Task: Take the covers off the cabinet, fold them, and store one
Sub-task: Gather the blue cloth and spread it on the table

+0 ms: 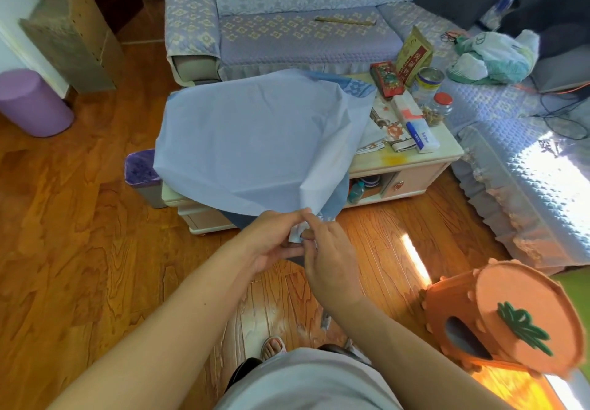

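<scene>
Presently the cover, a pale blue sheet with a darker patterned face showing at its far right edge, lies spread over the left part of the low cabinet and hangs off the near edge toward the person. Both hands meet at its near corner, held clear of the floor. The left hand has its fingers curled, pinching the bunched corner; the right hand pinches the same corner from the other side, thumb and forefinger closed on the cloth. Neither hand holds anything else.

Assessment of handling: the cover appears thin, light and entirely limp. It billows in soft creases and folds back on itself along the right side, so it will not keep any shape unaided. The surface looks smooth, possibly slippery, so a fingertip pinch may slide; this cannot be confirmed from view. It is not fragile.

Recommended hold: corners and hems, one corner per hand, so the sheet hangs flat for folding. With both hands on a single corner, the rest drags across the cabinet.

Risk noted: boxes, a jar and a tin stand on the right part of the cabinet just beside the cover's edge; a careless pull could catch them
</scene>
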